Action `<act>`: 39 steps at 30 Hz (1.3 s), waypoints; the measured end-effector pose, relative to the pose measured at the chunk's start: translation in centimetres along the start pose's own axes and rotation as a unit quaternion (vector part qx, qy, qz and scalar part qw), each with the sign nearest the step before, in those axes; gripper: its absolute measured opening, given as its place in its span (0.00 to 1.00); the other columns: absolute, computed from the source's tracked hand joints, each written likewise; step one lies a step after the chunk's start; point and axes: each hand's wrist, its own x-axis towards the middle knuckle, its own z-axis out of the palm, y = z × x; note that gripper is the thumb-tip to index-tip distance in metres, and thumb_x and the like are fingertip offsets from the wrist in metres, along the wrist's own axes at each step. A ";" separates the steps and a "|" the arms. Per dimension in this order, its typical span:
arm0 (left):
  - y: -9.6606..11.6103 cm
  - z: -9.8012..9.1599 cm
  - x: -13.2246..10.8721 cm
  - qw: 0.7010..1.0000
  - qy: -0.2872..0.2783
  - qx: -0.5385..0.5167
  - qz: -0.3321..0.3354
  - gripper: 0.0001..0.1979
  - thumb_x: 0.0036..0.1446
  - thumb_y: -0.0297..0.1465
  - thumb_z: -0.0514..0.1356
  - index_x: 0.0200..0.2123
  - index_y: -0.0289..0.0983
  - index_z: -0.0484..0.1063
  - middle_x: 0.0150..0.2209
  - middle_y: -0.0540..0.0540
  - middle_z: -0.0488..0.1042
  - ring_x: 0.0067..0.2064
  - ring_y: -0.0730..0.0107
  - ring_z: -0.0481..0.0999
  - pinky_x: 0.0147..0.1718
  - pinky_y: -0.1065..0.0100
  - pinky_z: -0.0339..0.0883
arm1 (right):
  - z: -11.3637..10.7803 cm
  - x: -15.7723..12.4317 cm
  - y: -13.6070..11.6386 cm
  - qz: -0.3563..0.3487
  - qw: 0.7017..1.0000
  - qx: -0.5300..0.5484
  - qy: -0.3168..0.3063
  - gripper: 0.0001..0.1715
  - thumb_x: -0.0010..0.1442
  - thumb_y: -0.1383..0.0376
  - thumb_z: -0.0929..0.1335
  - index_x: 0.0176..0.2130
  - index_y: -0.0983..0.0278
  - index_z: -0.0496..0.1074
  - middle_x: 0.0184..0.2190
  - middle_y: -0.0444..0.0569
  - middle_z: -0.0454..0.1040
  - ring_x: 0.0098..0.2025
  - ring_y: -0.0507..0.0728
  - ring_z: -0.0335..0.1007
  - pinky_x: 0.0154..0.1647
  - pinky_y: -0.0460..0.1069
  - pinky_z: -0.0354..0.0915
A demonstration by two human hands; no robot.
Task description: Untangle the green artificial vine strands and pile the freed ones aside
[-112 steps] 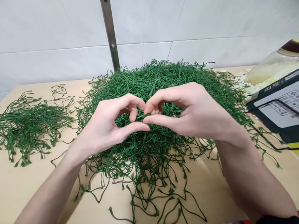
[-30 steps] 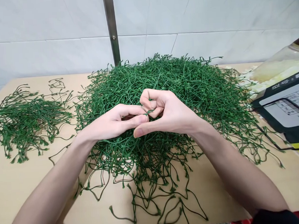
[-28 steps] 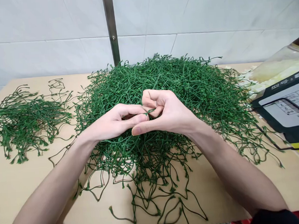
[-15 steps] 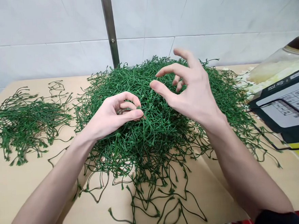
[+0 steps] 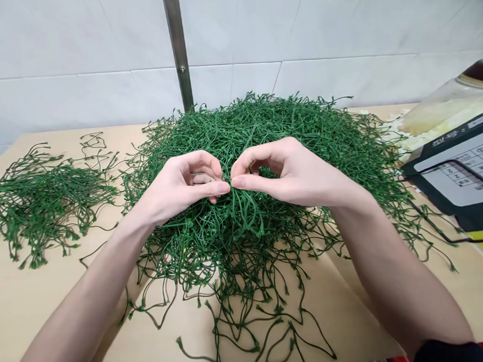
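Note:
A big tangled heap of thin green artificial stems (image 5: 303, 121) with small forked tips lies in the middle of the table. Just above its front, my left hand (image 5: 187, 179) pinches a green stem piece between thumb and forefinger; most of the piece is hidden by the fingertips. Close beside it, my right hand (image 5: 284, 172) has thumb and forefinger pressed together at the same spot, their tips almost meeting the left ones. Whether the right fingers grip that same piece is hard to make out against the green behind.
A smaller bunch of green stems (image 5: 52, 194) lies on the left of the wooden table (image 5: 162, 352). At right lean a dark box with a white label (image 5: 472, 165) and a clear jar (image 5: 438, 106), near pale petals. A metal post (image 5: 179, 53) stands behind the heap.
My right hand has come down and left from above the heap, closing its spread fingers into a pinch beside the left fingertips. My left hand has stayed nearly still.

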 end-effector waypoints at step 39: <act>0.6 0.4 -0.4 0.986 -0.012 0.155 0.052 0.09 0.49 0.32 0.69 0.27 0.35 0.72 0.32 0.50 0.75 0.34 0.74 0.72 0.35 0.71 0.65 | 0.8 0.1 0.1 -0.021 0.996 -0.081 0.011 0.08 0.61 0.65 0.68 0.30 0.66 0.71 0.27 0.43 0.72 0.31 0.50 0.65 0.35 0.47 0.59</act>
